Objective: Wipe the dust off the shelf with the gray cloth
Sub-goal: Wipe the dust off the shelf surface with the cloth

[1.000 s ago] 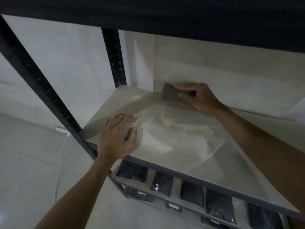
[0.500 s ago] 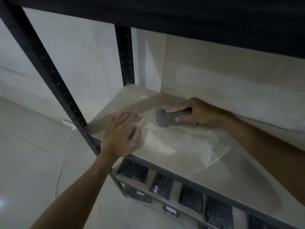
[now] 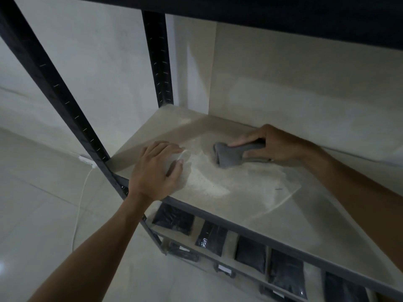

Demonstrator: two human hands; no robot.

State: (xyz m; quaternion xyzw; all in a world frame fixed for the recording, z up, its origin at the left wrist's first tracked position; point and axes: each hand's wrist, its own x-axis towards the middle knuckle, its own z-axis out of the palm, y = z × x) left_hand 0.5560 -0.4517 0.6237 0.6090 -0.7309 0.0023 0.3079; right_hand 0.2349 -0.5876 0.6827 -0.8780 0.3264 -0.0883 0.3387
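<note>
The shelf [image 3: 250, 205] carries a pale dust patch [image 3: 209, 182] at its left front. The right hand [image 3: 272, 147] grips the bunched gray cloth [image 3: 231, 154] on the shelf behind that patch, its long axis pointing left toward the left hand [image 3: 157, 173]. That hand rests flat, fingers relaxed, at the shelf's left front corner. Below the shelf, black packets [image 3: 250, 250] sit on a lower tier.

The cloth [image 3: 231, 154] is gray, bunched into a thick roll, and lies on the shelf [image 3: 283, 216] toward its rear left. The shelf is a pale flat board in a dark metal frame, coated with streaked whitish dust [image 3: 209, 182].
</note>
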